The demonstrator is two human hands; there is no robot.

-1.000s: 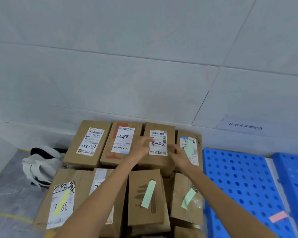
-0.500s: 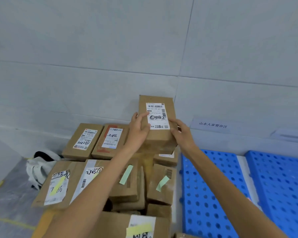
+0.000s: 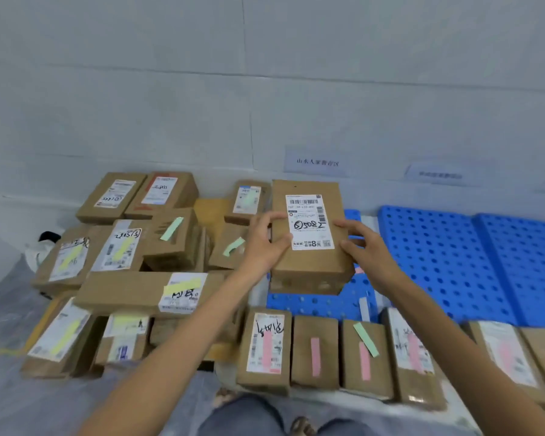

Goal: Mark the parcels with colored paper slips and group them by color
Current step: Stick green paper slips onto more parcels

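Left hand and right hand grasp a labelled parcel by its sides, at the blue pallet.

The grey floor is covered with a clear plastic sheet, and a yellow tape line shows at the near left. On the left, brown parcels with yellow and green slips lie heaped, reaching back to the far wall. On the right lie blue pallets (perforated, side by side along the wall). Just in front of them a row of parcels with pink slips lies edge to edge. A white bag sits at the far left.
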